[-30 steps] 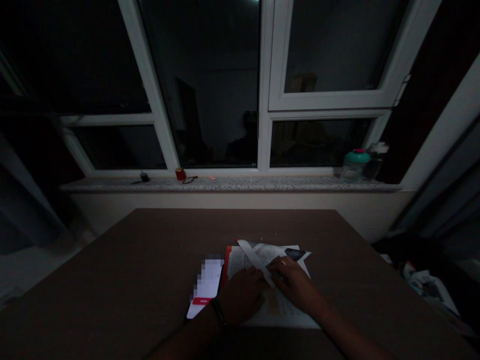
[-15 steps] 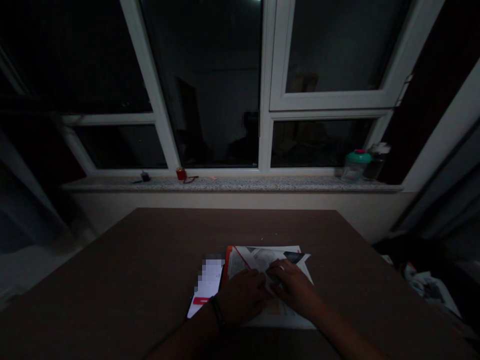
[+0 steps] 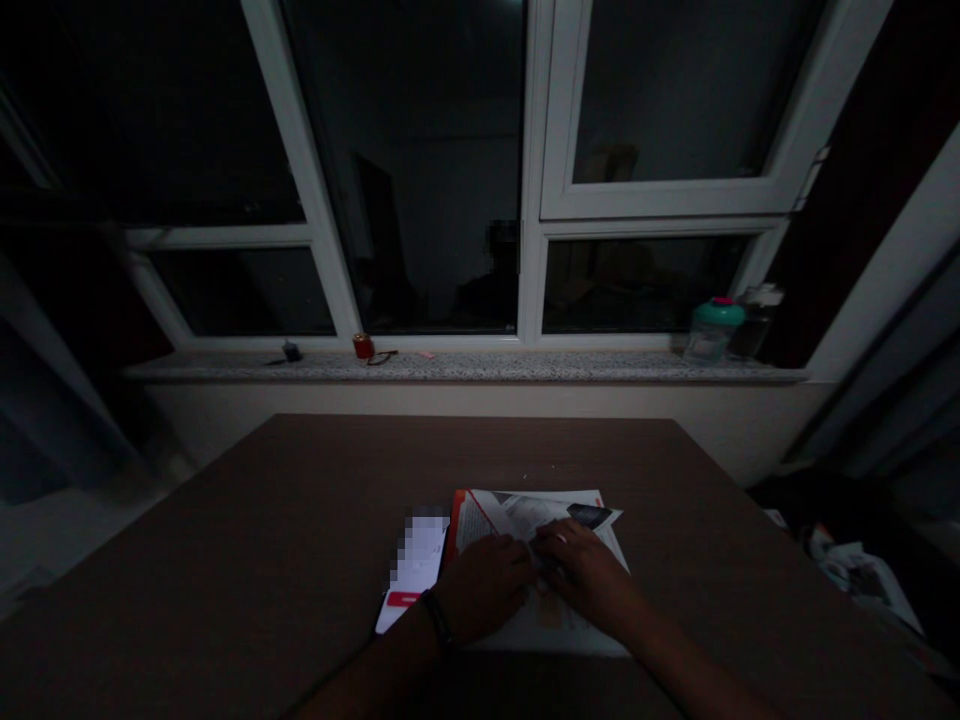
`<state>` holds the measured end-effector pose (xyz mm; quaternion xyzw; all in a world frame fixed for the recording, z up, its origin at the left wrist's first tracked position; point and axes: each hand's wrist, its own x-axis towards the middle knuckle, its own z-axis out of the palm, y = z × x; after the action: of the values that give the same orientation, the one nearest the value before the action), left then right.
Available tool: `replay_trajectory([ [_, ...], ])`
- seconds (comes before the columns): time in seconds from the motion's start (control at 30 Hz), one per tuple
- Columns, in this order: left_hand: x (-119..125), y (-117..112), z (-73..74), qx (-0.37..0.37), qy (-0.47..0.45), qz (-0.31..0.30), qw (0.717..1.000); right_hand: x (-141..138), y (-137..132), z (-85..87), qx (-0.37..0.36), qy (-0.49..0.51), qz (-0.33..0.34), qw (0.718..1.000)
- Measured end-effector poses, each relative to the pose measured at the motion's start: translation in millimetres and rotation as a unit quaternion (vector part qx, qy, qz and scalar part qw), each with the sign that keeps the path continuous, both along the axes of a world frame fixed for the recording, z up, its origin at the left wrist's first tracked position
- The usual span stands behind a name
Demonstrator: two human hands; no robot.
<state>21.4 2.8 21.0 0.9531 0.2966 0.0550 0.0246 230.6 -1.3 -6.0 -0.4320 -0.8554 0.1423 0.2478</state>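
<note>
A printed paper sheet (image 3: pixel 551 505) with a folded flap lies on a booklet or page with an orange left edge (image 3: pixel 457 515); whether they are one piece is hard to tell in the dim light. My left hand (image 3: pixel 489 588), a dark band round its wrist, rests on the paper with curled fingers. Close beside it, my right hand (image 3: pixel 583 572), wearing a ring, bends its fingers onto the folded part. Both sets of fingertips meet at the fold and seem to pinch it. Just left of the paper is a lit phone (image 3: pixel 420 560), partly behind my left forearm.
The brown table (image 3: pixel 337 480) reaches toward a granite windowsill (image 3: pixel 480 368). On the sill stand a small red jar (image 3: pixel 363 346), a dark little bottle (image 3: pixel 291 351) and a teal-lidded bottle (image 3: pixel 714 330). Papers (image 3: pixel 862 575) lie beyond the table's right edge.
Both hands stay at the fold, with only a slight shift of the fingers. The paper and phone hold their places.
</note>
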Motion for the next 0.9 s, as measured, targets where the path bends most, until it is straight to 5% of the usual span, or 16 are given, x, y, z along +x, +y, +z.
replay_trajectory([
  [0.9,-1.1,3.1,-2.4,-0.011,-0.017,0.046,0.999,5.3,0.1,-0.1,-0.011,0.012,0.012,1.000],
])
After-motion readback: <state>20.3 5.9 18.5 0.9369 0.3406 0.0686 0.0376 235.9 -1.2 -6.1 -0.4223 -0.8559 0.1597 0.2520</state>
